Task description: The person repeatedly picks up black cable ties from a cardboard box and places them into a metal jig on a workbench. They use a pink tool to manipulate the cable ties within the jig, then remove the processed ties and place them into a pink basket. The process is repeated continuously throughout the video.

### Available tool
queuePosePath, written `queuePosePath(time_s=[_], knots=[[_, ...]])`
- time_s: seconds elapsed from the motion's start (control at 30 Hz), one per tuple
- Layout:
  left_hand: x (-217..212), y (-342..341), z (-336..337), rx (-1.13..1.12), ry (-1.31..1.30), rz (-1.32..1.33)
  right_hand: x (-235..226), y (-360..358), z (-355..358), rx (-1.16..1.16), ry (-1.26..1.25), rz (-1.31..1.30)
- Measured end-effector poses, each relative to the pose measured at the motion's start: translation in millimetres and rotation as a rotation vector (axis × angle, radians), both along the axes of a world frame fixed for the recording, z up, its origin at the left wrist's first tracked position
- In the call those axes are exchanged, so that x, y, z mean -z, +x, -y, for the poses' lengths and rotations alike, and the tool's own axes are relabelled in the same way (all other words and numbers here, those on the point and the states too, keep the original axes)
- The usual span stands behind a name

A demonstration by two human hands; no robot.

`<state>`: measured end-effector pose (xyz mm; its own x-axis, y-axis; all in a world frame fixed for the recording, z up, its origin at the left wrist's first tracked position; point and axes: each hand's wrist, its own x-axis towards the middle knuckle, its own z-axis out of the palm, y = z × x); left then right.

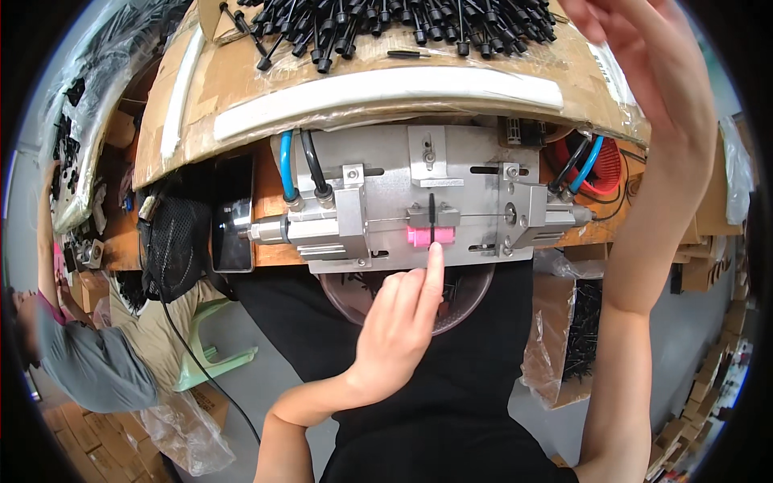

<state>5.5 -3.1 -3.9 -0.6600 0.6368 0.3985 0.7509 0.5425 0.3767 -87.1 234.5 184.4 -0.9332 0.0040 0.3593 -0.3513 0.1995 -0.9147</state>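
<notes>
My left hand [396, 330] reaches up from below with its index finger stretched out and its other fingers loosely bent. That fingertip touches the lower end of a thin black rod [432, 211]. The rod lies upright in the picture across a small metal holder [445, 217] and a bright pink block [419, 236], in the middle of a metal fixture [394, 193]. My right hand [632, 48] is raised at the top right, beside the cardboard's edge. Its fingers look apart and nothing shows in them, though the frame's edge cuts part of them off.
Many black capped rods [346, 28] are heaped on cardboard [193, 105] behind the fixture. Air cylinders [330, 229] with blue and black hoses flank it. A clear bowl [338, 298] sits beneath. A phone [235, 217] lies left; a box of black parts [584, 330] stands right. Another person [97, 346] sits left.
</notes>
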Motion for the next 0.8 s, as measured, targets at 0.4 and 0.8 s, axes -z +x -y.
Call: queuePosePath(time_s=[0.4,0.8], knots=[[12.5,-7.1,-3.0,-0.026,-0.108,0.046,121.0,104.0,32.7,0.274,0.333,-0.294],[-132.7,-143.4,-42.3,0.107,0.069,-0.128,212.4,132.3,90.7,0.256,0.570,-0.141]])
